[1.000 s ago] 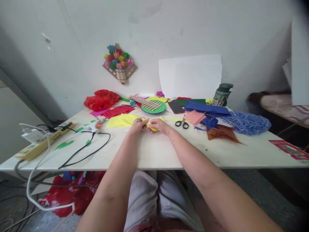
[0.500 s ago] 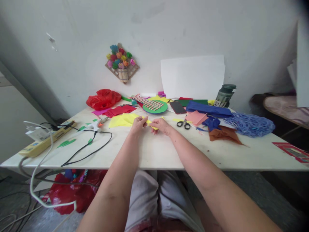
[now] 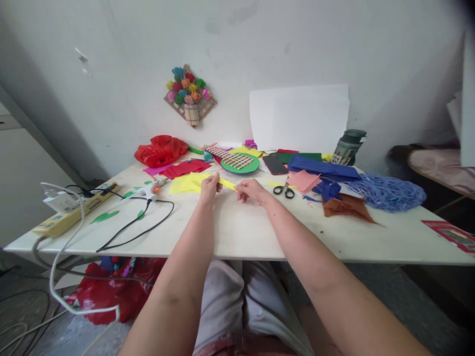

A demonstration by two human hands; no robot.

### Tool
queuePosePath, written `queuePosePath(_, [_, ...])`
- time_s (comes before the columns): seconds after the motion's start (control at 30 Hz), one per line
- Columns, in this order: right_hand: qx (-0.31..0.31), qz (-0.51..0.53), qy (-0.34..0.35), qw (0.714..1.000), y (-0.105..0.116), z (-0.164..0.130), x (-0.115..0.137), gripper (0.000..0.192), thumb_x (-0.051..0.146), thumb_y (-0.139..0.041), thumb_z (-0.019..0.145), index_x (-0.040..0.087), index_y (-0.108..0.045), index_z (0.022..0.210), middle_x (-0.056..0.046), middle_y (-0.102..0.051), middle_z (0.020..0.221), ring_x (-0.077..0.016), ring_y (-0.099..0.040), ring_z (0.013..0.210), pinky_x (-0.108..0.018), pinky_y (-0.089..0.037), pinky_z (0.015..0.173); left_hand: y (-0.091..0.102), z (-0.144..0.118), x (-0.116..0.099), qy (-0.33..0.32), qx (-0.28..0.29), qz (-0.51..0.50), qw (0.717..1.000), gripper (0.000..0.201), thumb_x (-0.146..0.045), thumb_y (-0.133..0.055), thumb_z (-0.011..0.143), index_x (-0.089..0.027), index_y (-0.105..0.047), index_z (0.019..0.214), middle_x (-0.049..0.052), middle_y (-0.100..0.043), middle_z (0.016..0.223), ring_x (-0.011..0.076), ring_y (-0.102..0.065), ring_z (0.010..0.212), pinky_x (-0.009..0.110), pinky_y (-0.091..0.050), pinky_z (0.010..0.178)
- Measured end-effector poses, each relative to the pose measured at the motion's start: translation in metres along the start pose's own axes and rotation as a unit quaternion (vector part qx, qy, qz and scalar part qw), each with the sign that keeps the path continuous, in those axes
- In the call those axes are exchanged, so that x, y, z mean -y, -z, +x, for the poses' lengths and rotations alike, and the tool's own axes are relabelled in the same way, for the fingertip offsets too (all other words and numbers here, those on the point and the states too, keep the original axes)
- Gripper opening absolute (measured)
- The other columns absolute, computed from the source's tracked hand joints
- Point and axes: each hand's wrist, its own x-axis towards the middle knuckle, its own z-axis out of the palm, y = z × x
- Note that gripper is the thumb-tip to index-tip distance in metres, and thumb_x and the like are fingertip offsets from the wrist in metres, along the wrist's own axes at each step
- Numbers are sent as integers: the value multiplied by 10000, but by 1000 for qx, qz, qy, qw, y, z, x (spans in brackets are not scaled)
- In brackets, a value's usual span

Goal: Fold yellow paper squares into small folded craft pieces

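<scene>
Big white table (image 3: 237, 232) under both hands. Two hands, a little apart, each pinching one end of one thin yellow paper strip (image 3: 227, 184). Left hand (image 3: 208, 187) at the higher end, right hand (image 3: 251, 190) at the lower end. Strip stretched side to side between them, tilted down toward the right, held just above the table. One sheet of yellow paper (image 3: 187, 184) flat just left of the left hand. One pair of black scissors (image 3: 284, 190) near the right hand, further right. One glue gun (image 3: 151, 188) well to the left.
</scene>
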Motion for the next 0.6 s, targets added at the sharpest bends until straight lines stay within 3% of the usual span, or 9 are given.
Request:
queuePosePath(0.13, [-39,-4,20,999,2,1,0,170,289,-589,673,125,-553,656,-12,-606,514,-67,-491,360,-168,-374,340,0,0,0,-17,-16,-6,1000,376,-493,-537,648,-151,-446,521,-32,-449,384,49,-356,322,187,-258,354])
queuePosePath(0.33, [-183,39,97,978,16,5,3,166,267,-632,602,110,-608,651,9,-569,503,-47,-439,372,-178,-390,361,0,-3,-7,-5,5,-26,1000,471,-577,-471,660,-121,-578,717,8,-535,481,64,-423,365,193,-325,392])
queuePosePath(0.47, [-263,98,116,953,30,6,4,202,243,-640,588,119,-604,743,24,-559,507,-44,-434,378,-171,-381,360,1,-2,-7,5,-33,-6,999,510,-591,-469,649,-107,-593,750,10,-529,469,63,-413,359,194,-330,395])
queuePosePath(0.6, [-326,101,94,935,38,3,6,132,222,-600,637,123,-572,719,19,-550,504,-37,-432,375,-151,-356,345,3,2,-2,-7,-86,38,996,444,-540,-477,665,-114,-589,722,1,-520,457,68,-417,361,198,-344,412])
